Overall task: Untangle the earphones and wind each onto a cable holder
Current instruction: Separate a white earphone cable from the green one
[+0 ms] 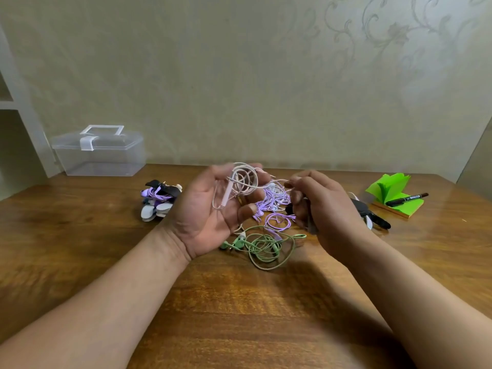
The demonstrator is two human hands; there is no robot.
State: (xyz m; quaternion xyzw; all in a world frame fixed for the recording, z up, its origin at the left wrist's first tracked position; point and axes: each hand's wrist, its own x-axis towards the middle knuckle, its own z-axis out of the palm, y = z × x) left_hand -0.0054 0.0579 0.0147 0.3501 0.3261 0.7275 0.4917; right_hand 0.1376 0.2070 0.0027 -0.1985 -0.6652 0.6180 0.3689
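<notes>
My left hand [213,211], palm up, holds pale pink earphones [243,182] coiled in loops round its fingers, the inline remote lying across the palm. My right hand [319,206] pinches the free end of that pink cable and grips a dark object, partly hidden, under its curled fingers. Below the hands a purple earphone tangle [277,209] lies on the table, with green earphones [263,246] coiled nearer to me. A pile of cable holders with wound purple earphones [159,201] sits to the left.
A clear plastic box [99,153] with a white latch stands at the back left of the wooden table [239,315]. Green sticky notes [394,193] with a black marker [407,199] lie at the right. Dark holders [372,214] lie beside my right hand.
</notes>
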